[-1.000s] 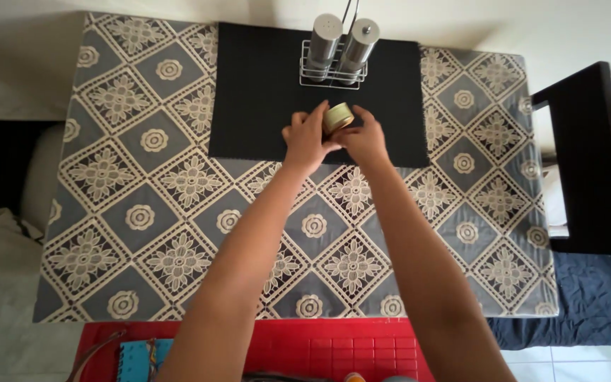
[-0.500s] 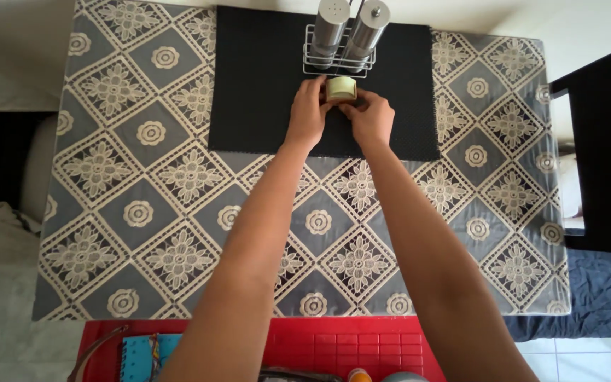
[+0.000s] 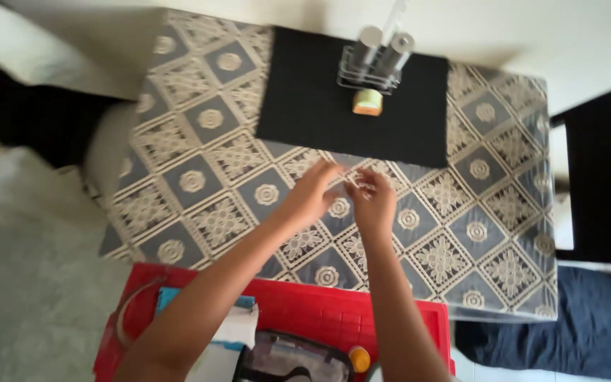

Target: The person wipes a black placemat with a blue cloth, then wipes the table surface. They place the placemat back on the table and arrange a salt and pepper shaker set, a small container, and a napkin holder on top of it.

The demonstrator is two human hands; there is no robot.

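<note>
A small round pale-green and tan container (image 3: 368,102) stands on the black mat (image 3: 305,113), just in front of a wire rack with two steel shakers (image 3: 380,55). Nothing touches it. My left hand (image 3: 312,191) and my right hand (image 3: 372,200) hover side by side over the patterned tablecloth (image 3: 199,177), well short of the mat. Both are blurred, with fingers loosely spread and nothing in them.
A red crate (image 3: 305,308) sits below the table's near edge, holding a clear pouch, a blue item and an orange cap. A dark chair (image 3: 599,177) stands at the right. Dark fabric lies at the far left.
Both hands let go of the small container, which now stands on the mat by the shaker rack, and drew back toward me. The camera view tilted and pulled away.
</note>
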